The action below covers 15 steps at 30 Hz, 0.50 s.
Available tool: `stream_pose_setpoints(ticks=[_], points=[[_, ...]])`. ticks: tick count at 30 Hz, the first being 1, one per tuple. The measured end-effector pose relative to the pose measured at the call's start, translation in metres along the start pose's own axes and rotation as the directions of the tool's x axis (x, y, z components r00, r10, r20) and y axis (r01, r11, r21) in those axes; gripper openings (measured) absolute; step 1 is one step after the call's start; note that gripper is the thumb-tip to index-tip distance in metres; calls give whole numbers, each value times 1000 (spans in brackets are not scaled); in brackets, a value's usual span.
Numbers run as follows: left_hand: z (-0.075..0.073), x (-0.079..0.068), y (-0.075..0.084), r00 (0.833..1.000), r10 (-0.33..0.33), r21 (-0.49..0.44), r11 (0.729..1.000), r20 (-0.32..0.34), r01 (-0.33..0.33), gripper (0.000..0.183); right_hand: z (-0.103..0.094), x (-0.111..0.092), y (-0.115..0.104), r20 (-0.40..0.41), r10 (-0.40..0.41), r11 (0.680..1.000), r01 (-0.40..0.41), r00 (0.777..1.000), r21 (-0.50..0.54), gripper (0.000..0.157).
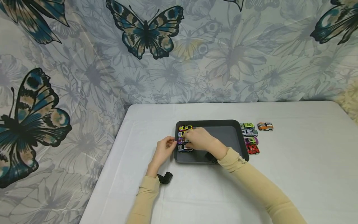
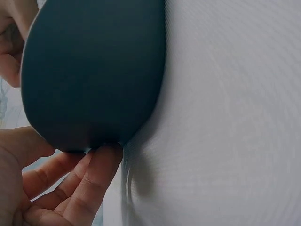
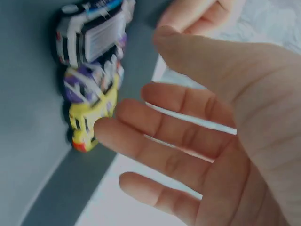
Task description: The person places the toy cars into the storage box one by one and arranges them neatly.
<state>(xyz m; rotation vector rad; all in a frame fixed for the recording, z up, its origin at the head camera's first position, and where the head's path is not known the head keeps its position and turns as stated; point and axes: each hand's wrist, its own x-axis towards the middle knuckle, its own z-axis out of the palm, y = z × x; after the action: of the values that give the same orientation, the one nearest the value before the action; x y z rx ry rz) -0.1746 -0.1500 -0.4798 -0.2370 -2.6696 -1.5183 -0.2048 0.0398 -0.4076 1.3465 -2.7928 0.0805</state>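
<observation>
A dark grey tray (image 1: 223, 130) lies on the table. Near its left wall, a column of toy cars includes a yellow car (image 1: 185, 128), another yellow car (image 3: 83, 120) partly covered by my right hand, a purple car (image 3: 84, 84) and a black-and-white car (image 3: 89, 35). Over these cars is my right hand (image 1: 200, 138), its fingers fairly straight, thumb apart, one fingertip at the yellow car's edge in the right wrist view. My left hand (image 1: 165, 147) holds the tray's left end, thumb and fingertips against its wall (image 2: 94, 84) in the left wrist view.
Along the tray's right side stand a green car (image 1: 247, 126), a silver car (image 1: 250, 133), a purple-and-green car (image 1: 251, 140) and a red car (image 1: 253, 149). An orange car (image 1: 265, 126) sits farther right. A butterfly-patterned cloth (image 1: 173, 81) hangs behind the white table (image 1: 302, 161).
</observation>
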Motion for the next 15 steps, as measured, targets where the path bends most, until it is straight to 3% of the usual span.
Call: stream_pose_setpoints(ticks=[15], points=[[1,0,0,1000,1,15,1000,-17,-1,16,-23,-39,38,-243,-38,999,40,969,3,19]])
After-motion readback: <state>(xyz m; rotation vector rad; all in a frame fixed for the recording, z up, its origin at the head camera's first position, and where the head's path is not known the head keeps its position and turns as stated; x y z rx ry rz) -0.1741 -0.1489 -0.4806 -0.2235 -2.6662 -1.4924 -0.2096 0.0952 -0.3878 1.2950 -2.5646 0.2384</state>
